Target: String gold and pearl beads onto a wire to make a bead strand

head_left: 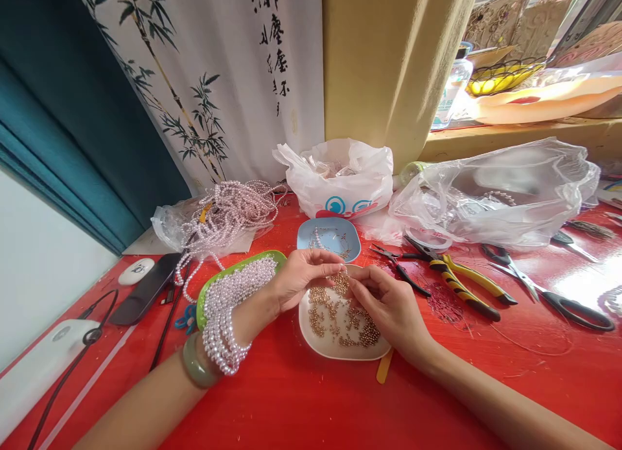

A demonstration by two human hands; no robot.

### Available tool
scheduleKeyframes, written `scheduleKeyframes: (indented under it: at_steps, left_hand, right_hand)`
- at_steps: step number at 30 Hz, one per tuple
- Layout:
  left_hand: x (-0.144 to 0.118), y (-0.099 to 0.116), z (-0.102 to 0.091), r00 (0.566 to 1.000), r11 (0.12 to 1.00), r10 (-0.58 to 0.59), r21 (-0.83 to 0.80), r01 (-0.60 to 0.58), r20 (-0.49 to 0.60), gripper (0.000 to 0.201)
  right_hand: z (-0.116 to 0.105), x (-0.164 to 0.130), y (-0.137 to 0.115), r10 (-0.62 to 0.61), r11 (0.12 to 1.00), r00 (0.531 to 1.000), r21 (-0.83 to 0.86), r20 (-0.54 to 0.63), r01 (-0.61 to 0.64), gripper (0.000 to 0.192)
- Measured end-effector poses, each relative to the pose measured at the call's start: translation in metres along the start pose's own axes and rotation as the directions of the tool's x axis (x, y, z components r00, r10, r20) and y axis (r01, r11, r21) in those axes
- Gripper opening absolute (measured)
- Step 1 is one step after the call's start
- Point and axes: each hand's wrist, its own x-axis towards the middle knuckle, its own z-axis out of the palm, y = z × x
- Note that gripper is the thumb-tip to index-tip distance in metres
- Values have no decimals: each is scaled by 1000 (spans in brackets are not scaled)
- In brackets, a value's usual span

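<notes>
Gold beads [340, 317] fill one white dish [311, 337]; left hand [301, 278] and right hand [389, 304] pinch something tiny above.

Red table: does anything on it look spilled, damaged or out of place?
Nothing is spilled: the gold beads stay inside the white dish. The red table only carries fine wire scraps and dust near the yellow-handled pliers.
</notes>
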Motion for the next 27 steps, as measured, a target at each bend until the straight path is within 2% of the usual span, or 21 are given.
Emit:
scheduleKeyframes:
  at_steps: [7, 17, 27]
  left_hand:
    - [-1, -1, 1, 1000, 1000, 23, -17, -23, -13, 19]
    - [0, -1, 3, 1000, 997, 24, -70, -25, -16, 16]
    - [-1, -1, 5, 999, 997, 19, -75, -23, -47, 16]
  right_hand:
    - [0, 1, 1, 12, 1000, 1000, -19, 17, -12, 12]
    - [-1, 1, 4, -15, 998, 1000, -56, -16, 14, 12]
    - [-1, 3, 1, -31, 987, 1000, -158, 5, 32, 14]
